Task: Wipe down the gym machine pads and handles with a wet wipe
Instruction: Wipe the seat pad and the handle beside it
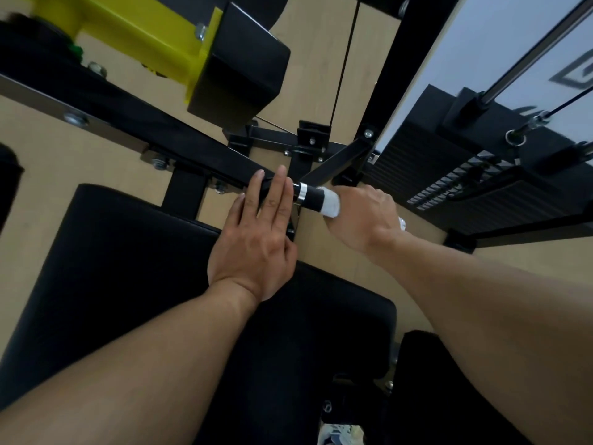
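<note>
A black machine handle (313, 197) with a chrome ring juts out at the centre, above the large black seat pad (134, 268). My right hand (362, 216) grips the handle's outer end with a white wet wipe (330, 203) wrapped round it. My left hand (256, 236) lies flat with straight fingers over the black bar just left of the chrome ring. A second black pad (244, 65) sits on a yellow arm (144, 30) at the upper left.
The black steel frame (128, 120) runs diagonally from the left to the handle. A weight stack (465, 175) with chrome guide rods and a cable stands at the right. Tan wooden floor (48, 162) shows below the frame.
</note>
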Tool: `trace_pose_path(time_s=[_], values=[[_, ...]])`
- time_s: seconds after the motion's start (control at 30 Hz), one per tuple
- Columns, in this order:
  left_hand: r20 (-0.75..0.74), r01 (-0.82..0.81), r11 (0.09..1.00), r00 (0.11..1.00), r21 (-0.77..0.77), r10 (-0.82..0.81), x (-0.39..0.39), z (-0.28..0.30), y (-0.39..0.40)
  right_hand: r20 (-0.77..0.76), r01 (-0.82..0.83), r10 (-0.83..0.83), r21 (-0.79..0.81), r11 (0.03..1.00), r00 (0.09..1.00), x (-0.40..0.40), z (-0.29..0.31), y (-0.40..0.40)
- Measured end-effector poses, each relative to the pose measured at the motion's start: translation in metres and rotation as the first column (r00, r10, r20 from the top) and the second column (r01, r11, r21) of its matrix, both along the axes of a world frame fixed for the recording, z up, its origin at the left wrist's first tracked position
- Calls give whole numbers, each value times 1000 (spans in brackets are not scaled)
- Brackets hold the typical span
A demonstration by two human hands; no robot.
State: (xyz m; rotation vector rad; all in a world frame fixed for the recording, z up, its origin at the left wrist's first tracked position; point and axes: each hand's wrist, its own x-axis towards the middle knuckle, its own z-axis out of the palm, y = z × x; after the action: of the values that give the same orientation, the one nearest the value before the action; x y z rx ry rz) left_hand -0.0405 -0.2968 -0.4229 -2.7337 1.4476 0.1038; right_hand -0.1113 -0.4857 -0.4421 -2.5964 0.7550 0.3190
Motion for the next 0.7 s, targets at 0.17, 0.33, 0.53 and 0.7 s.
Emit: trace_pose_path(time_s=[0.17,0.33,0.53,0.7], values=[[-5,-3,1000,1000,9,3,-2,0,1,187,-108,103,15,994,977,40,15,32],[-15,-12,1000,1000,22,13,-1,0,0,127,-168,139,254,953,982,35,13,4],[-1,-13,1000,1000,21,13,-1,0,0,348,-170,116,127,977,930,18,3,7],[-3,0,1000,1000,15,0,-1,-1,0,393,-106,101,-10,994,914,6,-9,21]])
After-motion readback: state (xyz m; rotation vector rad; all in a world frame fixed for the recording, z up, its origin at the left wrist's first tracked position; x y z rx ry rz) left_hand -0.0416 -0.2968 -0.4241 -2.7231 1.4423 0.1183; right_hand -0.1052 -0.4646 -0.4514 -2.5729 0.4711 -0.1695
